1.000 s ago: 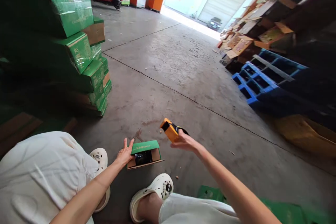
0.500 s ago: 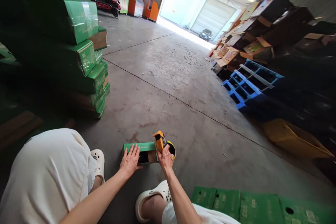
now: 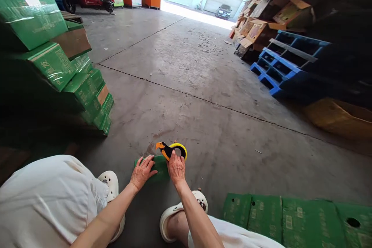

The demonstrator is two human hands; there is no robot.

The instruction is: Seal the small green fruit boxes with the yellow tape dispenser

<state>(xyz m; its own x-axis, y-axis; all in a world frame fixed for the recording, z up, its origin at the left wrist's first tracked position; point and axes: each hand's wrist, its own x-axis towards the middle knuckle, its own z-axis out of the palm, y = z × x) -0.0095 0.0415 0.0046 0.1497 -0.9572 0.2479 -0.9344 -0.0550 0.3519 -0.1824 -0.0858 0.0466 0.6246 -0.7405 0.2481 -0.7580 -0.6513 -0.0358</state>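
Note:
A small green cardboard box (image 3: 160, 169) sits on the floor between my feet, its green top now covering the inside. My left hand (image 3: 142, 171) rests on the box's left part with fingers spread. In my right hand (image 3: 176, 167) is an orange and black tape dispenser (image 3: 164, 149) carrying a roll of yellow-edged tape (image 3: 184, 150). The dispenser is over the box's far right corner, its orange head pointing left. My right fingers wrap round it and are partly hidden.
Stacked green cartons (image 3: 52, 66) rise at the left. More green boxes (image 3: 302, 217) stand at the lower right. Blue pallets (image 3: 279, 66) and piled brown cartons (image 3: 252, 33) lie at the right. A red scooter (image 3: 95, 0) is parked at the back left.
The box's opening has been covered by green cardboard. The tape dispenser has turned and shifted left over the box. My left hand has opened its thumb outward. The view has tilted down.

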